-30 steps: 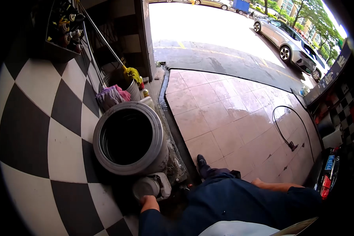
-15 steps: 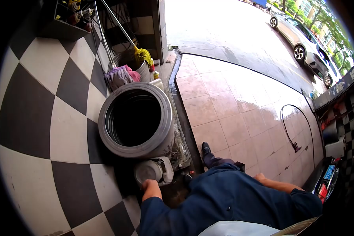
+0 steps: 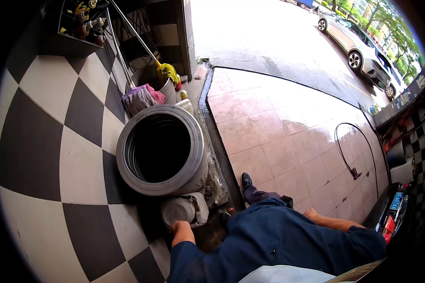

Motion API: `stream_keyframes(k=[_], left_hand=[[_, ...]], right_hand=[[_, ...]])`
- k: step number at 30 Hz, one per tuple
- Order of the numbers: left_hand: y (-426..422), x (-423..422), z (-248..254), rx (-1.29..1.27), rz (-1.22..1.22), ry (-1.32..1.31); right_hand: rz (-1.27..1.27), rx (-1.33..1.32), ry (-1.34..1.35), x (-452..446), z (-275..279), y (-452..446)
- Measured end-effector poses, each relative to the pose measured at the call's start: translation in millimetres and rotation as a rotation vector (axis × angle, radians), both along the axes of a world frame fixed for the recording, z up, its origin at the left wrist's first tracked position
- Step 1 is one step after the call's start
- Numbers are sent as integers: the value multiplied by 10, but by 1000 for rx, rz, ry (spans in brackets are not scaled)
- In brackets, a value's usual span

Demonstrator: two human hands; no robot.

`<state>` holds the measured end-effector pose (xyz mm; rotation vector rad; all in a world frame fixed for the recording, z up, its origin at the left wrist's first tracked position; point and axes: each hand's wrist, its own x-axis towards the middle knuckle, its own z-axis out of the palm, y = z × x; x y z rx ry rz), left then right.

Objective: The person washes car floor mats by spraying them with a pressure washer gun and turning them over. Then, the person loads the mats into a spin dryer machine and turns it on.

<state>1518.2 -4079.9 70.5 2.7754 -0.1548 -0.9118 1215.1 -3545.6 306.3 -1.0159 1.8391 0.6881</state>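
Observation:
My left hand [image 3: 180, 229] is closed at the near rim of a round grey container [image 3: 176, 210], low beside the big drum; my fingertips are hidden. Against this container's right side stands a dirty white plastic jug [image 3: 201, 210]. Just beyond them is a large grey washing-machine-like drum [image 3: 196, 175] with a wide round rim and a dark, ribbed inside. My right hand [image 3: 310, 214] is at my right side above the pink tiles, away from any object I can see. Its fingers are mostly hidden, so their state does not show.
Past the drum, a purple-pink mop [image 3: 139, 100] and a yellow mop [image 3: 166, 71] lean by a bucket [image 3: 169, 91]. A rack of spray cans [image 3: 73, 40] is at upper left. A dark hose [image 3: 337, 137] lies on the pink tiles. Cars stand at right.
The view has shifted slightly, so the drum, mops and spray-can rack appear lower. My left hand stays at the round container's rim, and my right hand stays at my side.

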Motion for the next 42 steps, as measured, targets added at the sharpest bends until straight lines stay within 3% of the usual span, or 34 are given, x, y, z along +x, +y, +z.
stream_keyframes(k=[12, 18, 24, 42], left_hand=[[6, 3, -52, 8, -19, -14], [-11, 8, -50, 6, 4, -11], [3, 25, -64, 17, -5, -17], [11, 14, -80, 34, -14, -32]], right_hand=[[5, -61, 1, 27, 57, -27], [66, 86, -3, 5, 112, -139], [13, -31, -14, 3, 117, -73], [27, 97, -8, -22, 46, -88]])
